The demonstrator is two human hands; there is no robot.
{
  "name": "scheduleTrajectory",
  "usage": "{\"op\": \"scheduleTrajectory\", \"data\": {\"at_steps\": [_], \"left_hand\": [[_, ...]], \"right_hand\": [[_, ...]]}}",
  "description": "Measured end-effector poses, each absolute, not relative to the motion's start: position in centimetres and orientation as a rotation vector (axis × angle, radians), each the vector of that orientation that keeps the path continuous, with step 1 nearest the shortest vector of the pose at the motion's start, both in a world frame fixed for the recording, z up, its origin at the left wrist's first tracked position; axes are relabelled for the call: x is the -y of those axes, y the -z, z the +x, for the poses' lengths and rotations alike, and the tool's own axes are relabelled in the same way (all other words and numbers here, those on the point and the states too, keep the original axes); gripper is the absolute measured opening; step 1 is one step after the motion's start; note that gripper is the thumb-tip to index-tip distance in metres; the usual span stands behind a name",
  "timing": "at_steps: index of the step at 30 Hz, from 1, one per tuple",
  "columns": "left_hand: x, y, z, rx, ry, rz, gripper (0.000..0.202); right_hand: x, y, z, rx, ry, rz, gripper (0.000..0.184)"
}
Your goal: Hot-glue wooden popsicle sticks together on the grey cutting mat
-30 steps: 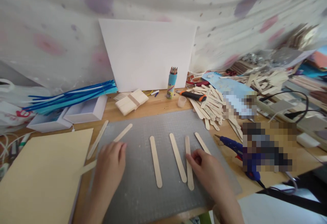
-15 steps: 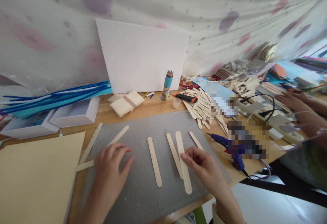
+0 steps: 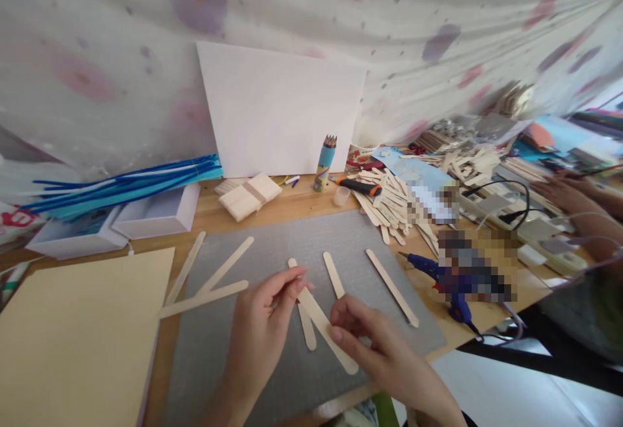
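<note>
A wooden craft stick [image 3: 324,329] is held slantwise above the grey mat [image 3: 219,362]. My left hand [image 3: 270,317] pinches its upper end, and my right hand [image 3: 374,342] has its fingers closed on the edge nearer the lower end. Beneath it lies a second craft stick [image 3: 306,326], partly covered. Another stick [image 3: 333,274] shows beyond my right fingers, its lower part hidden by them. To the right, a separate stick [image 3: 393,289] lies slanted on the mat. Several more sticks, among them one [image 3: 204,299] reaching past the mat's edge, lie left of my left hand.
A blue glue gun [image 3: 440,274] rests right of the mat. Behind are a banded stick bundle [image 3: 250,196], a pencil tube [image 3: 324,166], an orange-black tool [image 3: 359,186] and a loose stick pile [image 3: 389,203]. Cream board [image 3: 87,336] lies left. Another person's hands [image 3: 564,190] are far right.
My left hand has moved right and taken the stick's upper end. The stick, in my right hand before, has swung to a flatter slant and shifted left. The view has shifted slightly.
</note>
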State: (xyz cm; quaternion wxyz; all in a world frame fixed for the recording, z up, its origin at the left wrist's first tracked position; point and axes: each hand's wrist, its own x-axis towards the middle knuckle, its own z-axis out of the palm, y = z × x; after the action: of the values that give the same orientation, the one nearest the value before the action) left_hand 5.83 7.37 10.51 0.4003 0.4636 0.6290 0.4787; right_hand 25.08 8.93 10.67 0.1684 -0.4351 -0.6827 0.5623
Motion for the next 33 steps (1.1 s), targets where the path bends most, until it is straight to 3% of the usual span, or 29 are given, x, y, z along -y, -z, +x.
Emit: {"op": "scheduleTrajectory", "data": {"at_steps": [3,8,13,17,22,28,33], "left_hand": [[-7.3,-10.4,5.6,-1.675,-1.258,1.178,0.027],[-7.0,-10.2,5.3,-1.647,-1.282,1.054,0.034],[-6.5,-10.0,4.2,-1.306,-1.276,0.819,0.036],[-6.1,-9.9,3.0,-1.133,-1.127,0.713,0.029],[-5.8,-10.0,3.6,-1.137,-1.245,0.734,0.023],[-6.2,-9.5,5.8,-1.011,-1.530,0.524,0.037],[-6.2,-9.2,8.2,-0.942,-1.467,0.502,0.030]], "right_hand": [[-8.5,-10.4,25.8,1.991,-1.724,-1.213,0.026],[-7.8,-9.6,26.6,2.005,-1.504,-1.291,0.038],[-8.0,-9.6,27.4,1.972,-1.396,-1.274,0.044],[-8.4,-9.8,28.0,1.976,-1.224,-1.244,0.043],[-8.1,-9.7,28.4,1.899,-0.842,-1.090,0.024],[-6.2,-8.7,26.9,1.923,-0.786,-0.916,0.049],[-4.9,-6.9,24.4,1.829,-0.731,-1.040,0.041]]}}
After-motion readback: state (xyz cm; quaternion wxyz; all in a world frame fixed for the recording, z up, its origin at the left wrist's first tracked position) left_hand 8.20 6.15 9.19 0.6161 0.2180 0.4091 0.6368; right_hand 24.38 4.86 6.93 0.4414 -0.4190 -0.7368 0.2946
